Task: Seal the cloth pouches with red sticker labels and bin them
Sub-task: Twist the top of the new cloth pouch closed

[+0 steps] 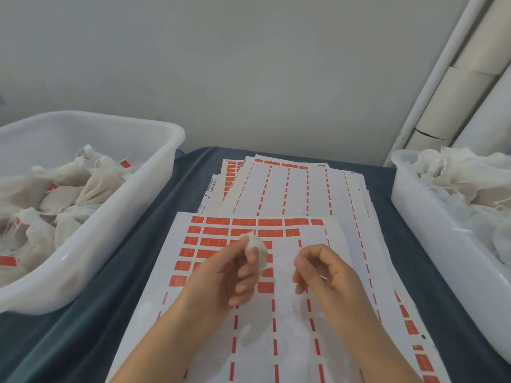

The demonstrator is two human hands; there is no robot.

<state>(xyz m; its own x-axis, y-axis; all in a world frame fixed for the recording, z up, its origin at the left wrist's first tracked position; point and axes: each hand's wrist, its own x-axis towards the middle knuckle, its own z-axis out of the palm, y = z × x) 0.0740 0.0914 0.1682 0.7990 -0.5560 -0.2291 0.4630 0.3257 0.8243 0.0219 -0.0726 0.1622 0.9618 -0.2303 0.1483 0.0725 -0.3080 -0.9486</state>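
My left hand (235, 272) grips a small white cloth pouch (255, 246) by thumb and fingers, above the top sticker sheet (210, 244). That sheet has rows of red sticker labels (218, 221) in its upper left; lower down only red backing strips are left. My right hand (323, 275) hovers beside the left, its fingers curled and thumb meeting forefinger, with a thin white strand showing at the palm. A hazy white blur lies between the two hands. The left bin (154, 183) holds pouches with red labels on them.
A second white bin (409, 205) at the right edge is heaped with unlabelled cloth pouches. More sticker sheets (304, 189) are fanned out behind the top one on the dark blue cloth (116, 272). Cardboard tubes (453, 100) lean in the right corner against the wall.
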